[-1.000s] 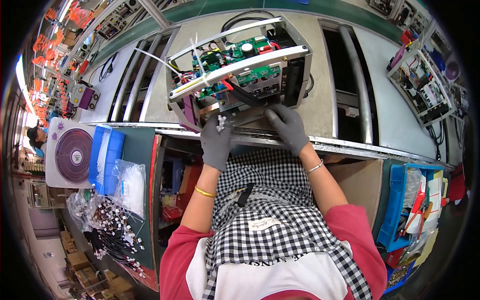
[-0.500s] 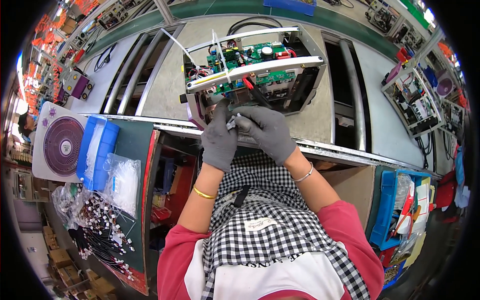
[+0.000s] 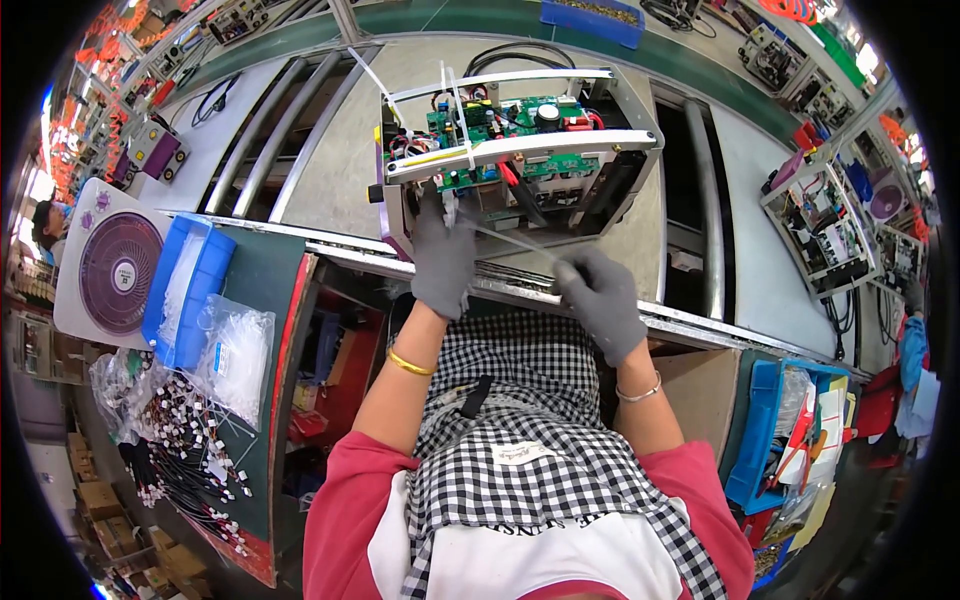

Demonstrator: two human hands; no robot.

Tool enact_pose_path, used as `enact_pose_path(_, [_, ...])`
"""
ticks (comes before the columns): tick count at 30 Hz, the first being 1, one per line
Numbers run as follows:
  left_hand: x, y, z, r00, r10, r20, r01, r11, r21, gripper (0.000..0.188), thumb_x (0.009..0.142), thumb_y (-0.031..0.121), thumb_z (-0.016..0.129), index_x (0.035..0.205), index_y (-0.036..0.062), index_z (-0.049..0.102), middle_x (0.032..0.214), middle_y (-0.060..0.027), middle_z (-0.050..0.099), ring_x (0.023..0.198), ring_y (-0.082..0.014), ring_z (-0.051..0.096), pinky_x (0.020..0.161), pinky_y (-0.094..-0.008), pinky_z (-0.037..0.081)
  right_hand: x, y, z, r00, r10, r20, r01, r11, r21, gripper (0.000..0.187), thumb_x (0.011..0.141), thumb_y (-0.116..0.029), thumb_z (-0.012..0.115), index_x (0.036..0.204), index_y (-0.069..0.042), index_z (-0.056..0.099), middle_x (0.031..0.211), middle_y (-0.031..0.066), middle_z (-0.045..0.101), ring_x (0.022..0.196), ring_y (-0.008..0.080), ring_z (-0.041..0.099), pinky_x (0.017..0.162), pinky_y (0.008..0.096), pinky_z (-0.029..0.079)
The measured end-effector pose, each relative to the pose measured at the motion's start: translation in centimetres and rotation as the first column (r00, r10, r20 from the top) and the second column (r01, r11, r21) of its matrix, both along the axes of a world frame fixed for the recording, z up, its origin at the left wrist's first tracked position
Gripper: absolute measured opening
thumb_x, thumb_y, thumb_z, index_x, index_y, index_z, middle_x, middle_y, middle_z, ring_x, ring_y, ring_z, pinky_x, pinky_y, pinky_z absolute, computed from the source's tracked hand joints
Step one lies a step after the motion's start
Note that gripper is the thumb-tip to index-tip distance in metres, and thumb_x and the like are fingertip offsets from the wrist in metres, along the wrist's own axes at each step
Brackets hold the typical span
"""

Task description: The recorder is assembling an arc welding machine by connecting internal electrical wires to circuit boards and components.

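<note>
On the bench stands an open metal chassis (image 3: 635, 150) with green circuit boards (image 3: 545, 165), wires and white side bars. My left hand (image 3: 443, 262), in a grey glove, is closed at the near left side of the chassis, with its fingertips by a small whitish piece (image 3: 450, 208); what it grips is partly hidden. My right hand (image 3: 605, 300), also gloved in grey, is held apart to the right, thumb and fingers pinching the end of a thin white cable tie (image 3: 515, 238). The tie stretches, slightly blurred, between both hands. Other white cable ties (image 3: 462, 115) stick up from the chassis.
At left are a blue bin (image 3: 190, 290), a bag of white cable ties (image 3: 235, 365), bunched wires with white connectors (image 3: 200, 450) and a fan panel (image 3: 115, 270). Rollers (image 3: 705, 200) flank the chassis's plate. A blue tool tray (image 3: 755, 440) is at right, below another open chassis (image 3: 820, 215).
My right hand has drawn away from the left, to the right and nearer me, with the cable tie now stretched between them. My left hand stays by the chassis.
</note>
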State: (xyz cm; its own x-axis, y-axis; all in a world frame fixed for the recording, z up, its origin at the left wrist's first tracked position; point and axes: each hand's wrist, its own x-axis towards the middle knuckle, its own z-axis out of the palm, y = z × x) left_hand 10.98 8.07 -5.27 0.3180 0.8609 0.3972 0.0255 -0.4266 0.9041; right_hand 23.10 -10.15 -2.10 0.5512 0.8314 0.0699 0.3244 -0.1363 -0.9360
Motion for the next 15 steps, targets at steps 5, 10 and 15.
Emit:
enact_pose_path(5, [-0.7,-0.1,3.7,0.939,-0.122,0.321,0.32,0.651,-0.688,0.015,0.092,0.015,0.057,0.103,0.0048,0.055,0.072,-0.0056,0.06,0.039,-0.0092,0.04,0.037,-0.0255,0.03,-0.9,0.0,0.9,0.977,-0.121,0.177,0.123,0.992,-0.002,0.018,0.091,-0.02,0.063,0.09,-0.002,0.067,0.068,0.0143,0.065,0.06,0.027,0.065,0.059,0.037,0.051])
enact_pose_path(10, [-0.4,0.9,2.1,0.908,-0.09,0.41,0.385,0.566,-0.729,0.022,0.097,0.027,0.051,0.083,0.0104,0.056,0.061,-0.0017,0.054,0.034,-0.008,0.03,0.033,-0.0251,0.021,-2.8,6.6,1.2,0.847,-0.039,0.531,0.055,0.998,-0.015,0.022,0.093,-0.024,0.058,0.089,-0.004,0.064,0.075,0.0187,0.067,0.071,0.0379,0.066,0.064,0.047,0.052])
enact_pose_path(15, [0.9,1.4,3.2,0.917,0.02,0.398,0.345,0.463,-0.816,0.038,0.103,0.037,0.041,0.072,0.0159,0.049,0.054,0.0018,0.044,0.034,-0.0084,0.027,0.031,-0.0254,0.02,-3.4,10.6,1.8,0.73,0.092,0.677,0.03,0.985,-0.167,0.021,0.093,-0.025,0.055,0.092,-0.006,0.063,0.078,0.0197,0.066,0.076,0.04,0.066,0.066,0.0499,0.052])
